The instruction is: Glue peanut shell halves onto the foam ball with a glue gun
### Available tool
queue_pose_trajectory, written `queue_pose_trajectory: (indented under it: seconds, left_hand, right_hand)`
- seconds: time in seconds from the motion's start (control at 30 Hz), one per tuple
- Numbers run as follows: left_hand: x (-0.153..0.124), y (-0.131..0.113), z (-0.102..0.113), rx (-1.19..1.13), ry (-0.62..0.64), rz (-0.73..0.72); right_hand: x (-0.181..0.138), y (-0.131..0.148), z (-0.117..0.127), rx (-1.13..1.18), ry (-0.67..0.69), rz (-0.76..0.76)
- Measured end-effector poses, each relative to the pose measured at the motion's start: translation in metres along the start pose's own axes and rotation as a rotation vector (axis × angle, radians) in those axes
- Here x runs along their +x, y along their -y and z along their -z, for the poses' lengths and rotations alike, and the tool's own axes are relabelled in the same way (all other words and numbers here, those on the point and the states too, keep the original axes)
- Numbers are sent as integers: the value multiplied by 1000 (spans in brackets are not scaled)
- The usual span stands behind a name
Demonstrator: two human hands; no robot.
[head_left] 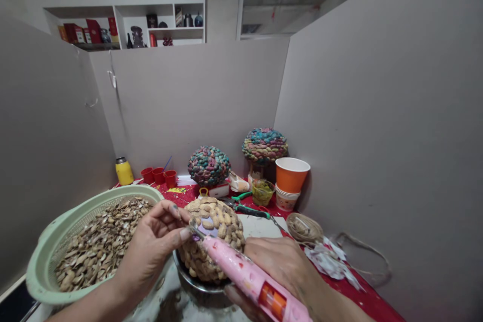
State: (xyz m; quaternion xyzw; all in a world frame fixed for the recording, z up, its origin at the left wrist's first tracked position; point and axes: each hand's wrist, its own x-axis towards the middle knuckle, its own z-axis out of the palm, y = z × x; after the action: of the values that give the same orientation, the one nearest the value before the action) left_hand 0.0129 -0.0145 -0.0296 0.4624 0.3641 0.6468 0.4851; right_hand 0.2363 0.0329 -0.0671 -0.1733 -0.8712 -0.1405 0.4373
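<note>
A ball covered in peanut shells [226, 224] sits in a metal bowl [206, 287] in front of me. A patch of its lilac surface shows between the shells. My right hand [277, 264] is wrapped around a pink glue gun [241, 271], whose nozzle points up and left across the ball. My left hand [160, 236] is beside the ball, thumb and fingers pinched close to the nozzle tip. Whatever small piece lies in that pinch is too hidden to name. Left of this hand stands a green plastic basket [41, 266] full of loose shell pieces [101, 236].
Behind are two multicoloured balls [209, 165], red cups [158, 175], a yellow bottle [124, 171], green-handled pliers [252, 211], a tub of green stuff [263, 192] and orange paper cups [292, 176]. Twine [305, 228] and crumpled tissue [332, 261] lie right. Grey partitions [188, 100] enclose the table.
</note>
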Motion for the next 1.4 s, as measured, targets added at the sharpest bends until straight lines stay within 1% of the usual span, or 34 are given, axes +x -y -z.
queue_pose_trajectory:
  seconds: [0.13, 0.23, 0.57, 0.7, 0.77, 0.87, 0.9, 1.07, 1.17, 1.23, 1.27, 1.37, 1.4]
  left_hand:
    - [0, 0, 1, 7, 3, -4]
    - [0, 0, 0, 24, 16, -17]
    - [1, 5, 2, 8, 33, -6]
    - [2, 5, 2, 13, 18, -13]
    - [2, 4, 2, 5, 4, -23]
    - [3, 3, 1, -17, -10, -30]
    - [3, 3, 0, -25, -15, -25]
    - [2, 3, -2, -86, -37, -10]
    - [2, -1, 0, -105, -32, -12]
    - [2, -6, 2, -102, -36, -11]
    - [2, -10, 3, -99, -38, -17]
    - [0, -20, 7, -63, -47, -68]
    - [-1, -23, 7, -37, -53, -95]
  right_hand:
    - [-3, -1, -3, -4, -16, -2]
    - [-3, 0, -2, -20, 3, -12]
    - [14, 4, 18, -89, 18, 39]
    - [12, 2, 18, -96, 108, 54]
    - [11, 1, 16, -93, 93, 53]
    - [9, 1, 12, -88, 18, 48]
    - [8, 1, 11, -88, 11, 50]
    - [0, -3, 9, -90, 152, 43]
    - [0, -5, 10, -87, 174, 25]
    - [4, -5, 14, -92, 159, 17]
    - [7, -4, 16, -86, 131, 16]
    - [18, 0, 26, -16, -4, -13]
    - [21, 1, 29, 25, -32, -59]
